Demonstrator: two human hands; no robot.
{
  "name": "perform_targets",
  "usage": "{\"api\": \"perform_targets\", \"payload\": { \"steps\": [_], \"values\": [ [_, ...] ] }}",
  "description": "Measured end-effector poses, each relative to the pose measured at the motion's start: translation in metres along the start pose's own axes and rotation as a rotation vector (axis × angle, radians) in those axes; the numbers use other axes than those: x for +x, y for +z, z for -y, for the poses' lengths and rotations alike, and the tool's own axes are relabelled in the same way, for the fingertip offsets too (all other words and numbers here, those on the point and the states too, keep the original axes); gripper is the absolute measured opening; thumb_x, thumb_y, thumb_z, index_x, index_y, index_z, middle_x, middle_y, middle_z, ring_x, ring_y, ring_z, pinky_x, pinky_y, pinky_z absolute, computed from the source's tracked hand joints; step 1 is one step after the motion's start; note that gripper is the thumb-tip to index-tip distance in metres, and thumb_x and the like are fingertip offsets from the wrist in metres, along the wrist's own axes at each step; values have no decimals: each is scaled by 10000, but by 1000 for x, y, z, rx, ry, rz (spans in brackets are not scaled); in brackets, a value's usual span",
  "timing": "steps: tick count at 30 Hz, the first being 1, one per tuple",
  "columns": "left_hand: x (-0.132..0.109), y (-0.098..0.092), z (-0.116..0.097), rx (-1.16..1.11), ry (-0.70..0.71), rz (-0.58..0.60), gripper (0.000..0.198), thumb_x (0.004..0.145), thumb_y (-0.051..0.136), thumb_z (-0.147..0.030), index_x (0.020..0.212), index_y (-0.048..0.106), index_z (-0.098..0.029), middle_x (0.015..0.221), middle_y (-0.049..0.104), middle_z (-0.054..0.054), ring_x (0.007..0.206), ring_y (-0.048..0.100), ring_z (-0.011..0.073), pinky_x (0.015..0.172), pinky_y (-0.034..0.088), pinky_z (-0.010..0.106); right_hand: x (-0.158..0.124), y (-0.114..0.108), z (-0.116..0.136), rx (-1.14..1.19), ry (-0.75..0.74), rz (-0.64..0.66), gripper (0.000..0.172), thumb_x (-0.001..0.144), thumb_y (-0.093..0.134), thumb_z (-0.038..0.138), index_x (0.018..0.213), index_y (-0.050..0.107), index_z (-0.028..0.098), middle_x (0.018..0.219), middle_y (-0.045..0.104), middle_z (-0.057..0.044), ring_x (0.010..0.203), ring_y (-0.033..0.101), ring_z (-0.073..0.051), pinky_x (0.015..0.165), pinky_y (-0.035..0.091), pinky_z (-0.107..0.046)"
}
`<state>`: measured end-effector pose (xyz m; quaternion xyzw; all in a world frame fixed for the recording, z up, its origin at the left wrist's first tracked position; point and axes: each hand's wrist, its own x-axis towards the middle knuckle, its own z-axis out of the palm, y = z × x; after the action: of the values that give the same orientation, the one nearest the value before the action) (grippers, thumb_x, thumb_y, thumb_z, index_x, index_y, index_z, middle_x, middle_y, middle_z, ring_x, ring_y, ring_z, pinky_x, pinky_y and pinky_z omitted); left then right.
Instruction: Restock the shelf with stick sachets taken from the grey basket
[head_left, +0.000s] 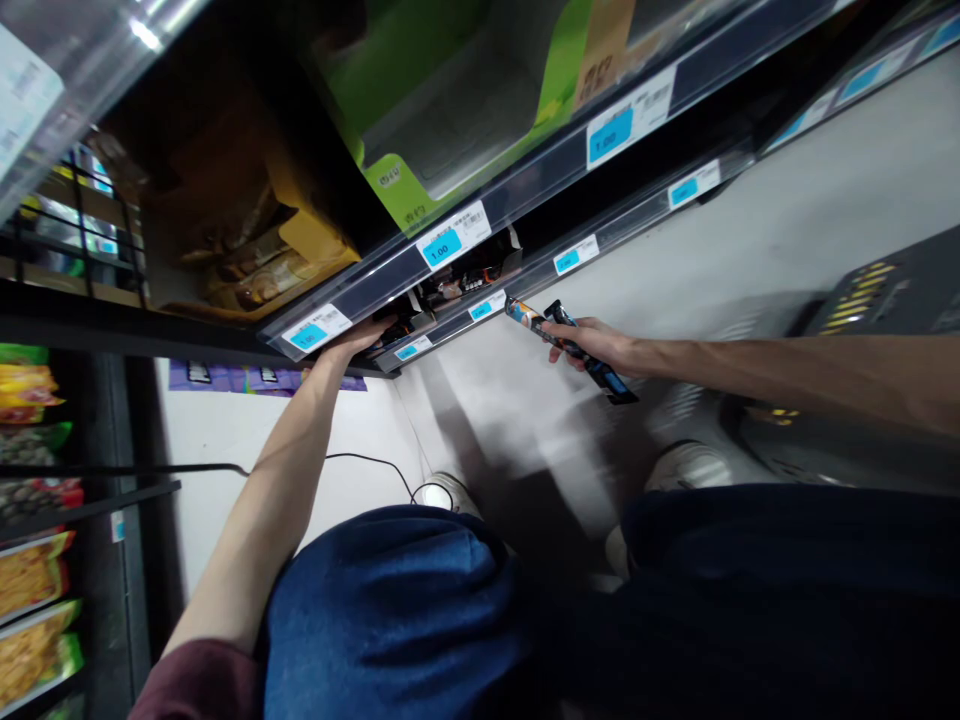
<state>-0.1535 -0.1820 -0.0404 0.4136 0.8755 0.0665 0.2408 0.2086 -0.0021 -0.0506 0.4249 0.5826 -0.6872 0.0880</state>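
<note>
My right hand (589,343) is closed around slim black packets (611,382) with blue and orange print, held over the floor in front of the lowest shelf. At the shelf's left end, my left hand (365,335) reaches in under the upper ledge, beside a dark box (409,318); its fingertips are partly hidden, so its grip cannot be made out. Another open box with dark packets (469,280) sits deeper on that low shelf, behind the price tags (487,305).
Above are a green box (409,195) and a yellow box of packets (300,265). Snack bags (34,575) hang at the far left. A thin black cable (367,457) crosses near my left forearm. A dark grey object with yellow stripes (900,290) lies at right.
</note>
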Motion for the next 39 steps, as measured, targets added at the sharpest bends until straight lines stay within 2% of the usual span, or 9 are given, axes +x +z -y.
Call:
{"api": "perform_targets", "payload": {
  "steps": [8, 13, 15, 19, 21, 25, 29, 32, 39],
  "values": [
    [4, 17, -43, 169, -36, -171, 185, 887, 494, -249, 960, 645, -170, 977, 702, 131, 1030, 594, 299, 942, 404, 398, -3, 0, 2, -35, 23, -12, 467, 890, 560, 597, 872, 628, 136, 680, 633, -66, 444, 415, -92, 414, 337, -263],
    [-6, 21, -44, 281, 92, 48, 131, 783, 513, -202, 665, 570, -190, 717, 631, 78, 743, 592, 226, 697, 411, 324, -5, -1, 0, -44, 72, -6, 473, 906, 547, 590, 834, 637, 131, 531, 569, -35, 443, 495, -118, 432, 411, -246],
    [-10, 21, -39, 287, 96, -40, 170, 798, 480, -215, 634, 524, -203, 687, 601, 55, 716, 568, 202, 675, 393, 312, -5, -1, -2, -22, 86, 8, 438, 906, 571, 562, 892, 634, 128, 588, 632, -59, 462, 549, -129, 438, 446, -244],
    [-12, 22, -45, 216, -28, -422, 226, 856, 388, -229, 648, 472, -206, 696, 566, 47, 740, 554, 193, 741, 402, 320, -1, -2, -5, 30, 58, 77, 430, 848, 677, 528, 1008, 619, 133, 806, 735, -118, 504, 622, -145, 418, 469, -246],
    [-13, 27, -59, 163, 15, -475, 251, 864, 368, -224, 629, 455, -206, 668, 536, 45, 721, 545, 188, 739, 402, 324, 0, -2, -6, 10, 29, 118, 442, 774, 766, 501, 994, 635, 140, 840, 742, -113, 510, 632, -143, 403, 457, -237],
    [-26, 52, -99, 112, 417, -268, 240, 847, 426, -240, 616, 486, -206, 701, 541, 66, 762, 549, 210, 758, 411, 350, -1, -2, -5, -99, 29, 152, 414, 630, 888, 409, 849, 657, 144, 704, 701, -62, 540, 656, -160, 408, 449, -223],
    [-56, 85, -138, -67, 701, -26, 181, 864, 496, -309, 919, 616, -186, 975, 627, 112, 981, 551, 250, 921, 414, 385, -1, -5, -8, -160, -18, 242, 408, 585, 898, 417, 788, 674, 143, 686, 696, -48, 622, 677, -169, 482, 482, -222],
    [-72, 102, -155, -233, 692, 211, 308, 903, 494, -385, 1093, 630, -183, 1101, 652, 98, 1019, 570, 230, 925, 425, 337, 2, -11, -16, -235, -94, 323, 385, 590, 882, 439, 769, 706, 148, 719, 715, -42, 658, 672, -153, 547, 494, -217],
    [-66, 113, -152, -447, 461, 715, 306, 847, 608, -406, 1008, 727, -175, 854, 735, 39, 760, 625, 160, 697, 446, 264, 5, -19, -16, -417, -64, 458, 362, 603, 860, 442, 790, 739, 156, 669, 707, -30, 586, 626, -129, 499, 434, -211]
  ]
}}
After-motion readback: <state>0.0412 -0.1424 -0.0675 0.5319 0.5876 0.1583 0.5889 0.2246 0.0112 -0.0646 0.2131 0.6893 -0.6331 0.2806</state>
